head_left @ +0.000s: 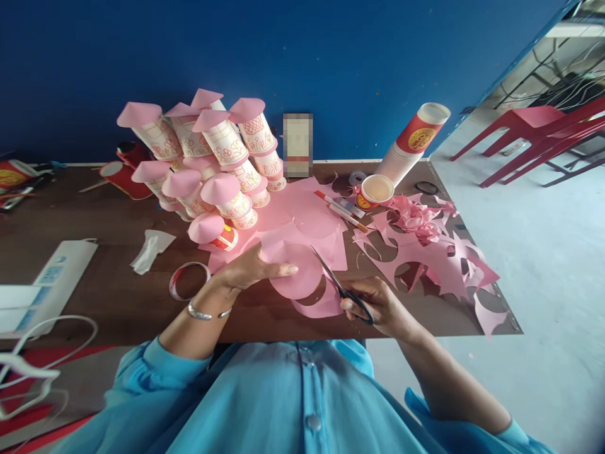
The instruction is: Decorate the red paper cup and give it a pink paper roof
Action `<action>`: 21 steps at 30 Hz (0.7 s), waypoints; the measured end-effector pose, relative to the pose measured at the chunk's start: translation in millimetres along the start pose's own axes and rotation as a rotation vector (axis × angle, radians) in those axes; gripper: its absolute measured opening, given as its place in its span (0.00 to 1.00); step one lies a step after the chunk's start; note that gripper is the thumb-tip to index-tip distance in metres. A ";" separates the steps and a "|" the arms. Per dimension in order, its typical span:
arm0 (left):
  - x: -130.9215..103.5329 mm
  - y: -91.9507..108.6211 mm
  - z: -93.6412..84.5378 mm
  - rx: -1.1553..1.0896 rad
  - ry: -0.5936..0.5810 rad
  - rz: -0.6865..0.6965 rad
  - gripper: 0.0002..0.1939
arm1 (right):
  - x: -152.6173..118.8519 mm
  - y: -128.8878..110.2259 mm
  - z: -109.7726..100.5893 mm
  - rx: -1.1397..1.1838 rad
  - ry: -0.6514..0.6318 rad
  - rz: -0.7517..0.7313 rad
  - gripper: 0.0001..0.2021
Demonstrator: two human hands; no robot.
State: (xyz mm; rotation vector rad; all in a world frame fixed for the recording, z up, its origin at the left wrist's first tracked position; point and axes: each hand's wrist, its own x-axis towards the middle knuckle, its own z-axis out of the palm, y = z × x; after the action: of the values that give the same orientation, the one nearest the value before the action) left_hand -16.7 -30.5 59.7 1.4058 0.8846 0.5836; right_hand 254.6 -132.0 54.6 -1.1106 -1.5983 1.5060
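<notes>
A sheet of pink paper (307,268) with a partly cut-out circle is pinched in my left hand (258,266), the thumb lying on top. My right hand (375,306) grips black-handled scissors (347,291); their blades point up and left, at the right edge of the circle. A curved strip of the same paper hangs below it. More pink sheets (278,205) lie flat on the table beyond my hands. Left of those sheets stand stacked paper cups (224,148) with drawn-on patterns and pink paper cone tops.
Pink paper offcuts (439,261) are heaped at the right. Behind them are a tall cup stack (411,142), a single cup (375,191) and markers (341,211). A tape roll (171,282), crumpled tissue (151,250) and white packet (59,277) lie left. A blue wall (302,57) rises behind.
</notes>
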 end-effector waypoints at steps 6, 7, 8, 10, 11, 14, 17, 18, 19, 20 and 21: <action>0.6 0.4 -2.6 -0.008 -0.049 -0.015 0.36 | -0.7 2.9 -0.3 0.018 -0.016 0.011 0.32; 0.8 0.7 -2.9 -0.002 -0.051 -0.017 0.36 | -0.9 3.8 -0.2 0.020 -0.013 0.010 0.32; 1.0 1.2 -3.2 0.002 -0.058 -0.016 0.35 | -1.1 4.6 -0.2 0.023 -0.012 0.007 0.31; 1.4 2.3 -3.8 0.004 -0.075 -0.008 0.35 | -1.3 5.8 -0.1 0.028 -0.013 0.003 0.31; 1.6 2.9 -3.9 0.001 -0.083 -0.003 0.35 | -1.4 5.9 -0.2 0.030 -0.015 0.004 0.31; 2.1 4.8 -4.3 -0.006 -0.099 -0.006 0.35 | -1.3 4.7 -0.2 0.037 -0.021 0.014 0.30; 2.4 5.2 -4.9 -0.010 -0.106 -0.003 0.35 | -1.1 2.6 0.0 0.030 -0.024 0.014 0.30; 2.6 4.9 -5.2 -0.014 -0.107 0.002 0.35 | -1.1 2.2 0.2 0.025 -0.023 0.013 0.31; 2.9 4.6 -5.6 -0.017 -0.108 0.009 0.35 | -1.1 1.9 0.3 0.020 -0.023 0.011 0.31; 3.2 4.4 -5.9 -0.021 -0.110 0.016 0.35 | -1.2 1.9 0.4 0.017 -0.022 0.009 0.31; 3.5 4.3 -6.3 -0.024 -0.116 0.022 0.34 | -1.4 2.1 0.5 0.017 -0.022 0.008 0.31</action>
State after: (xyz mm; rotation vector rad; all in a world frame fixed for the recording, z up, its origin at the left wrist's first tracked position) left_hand -19.1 -23.5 63.6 1.4144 0.7681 0.5227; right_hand 255.0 -133.5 52.6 -1.0962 -1.5950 1.5388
